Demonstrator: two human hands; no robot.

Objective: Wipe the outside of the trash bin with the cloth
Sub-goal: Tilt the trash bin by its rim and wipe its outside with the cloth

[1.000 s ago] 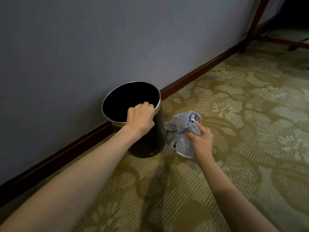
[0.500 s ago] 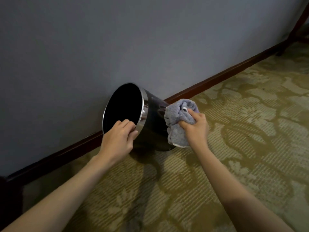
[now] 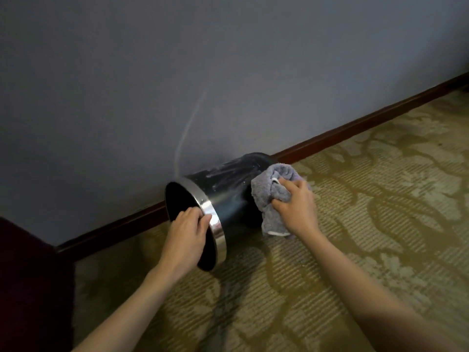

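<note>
Trash bin [image 3: 228, 196] tipped beside wall [image 3: 177, 72]; right hand [image 3: 295, 207] presses cloth [image 3: 264, 191].

Dim, soft light; wide-angle edge distortion.

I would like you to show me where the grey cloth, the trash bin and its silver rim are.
grey cloth [image 3: 264, 193]: head view, on the upper folded part, left of the fingers.
trash bin [image 3: 229, 199]: head view, on the dark side wall.
silver rim [image 3: 215, 222]: head view, on the shiny band at the mouth.
</note>
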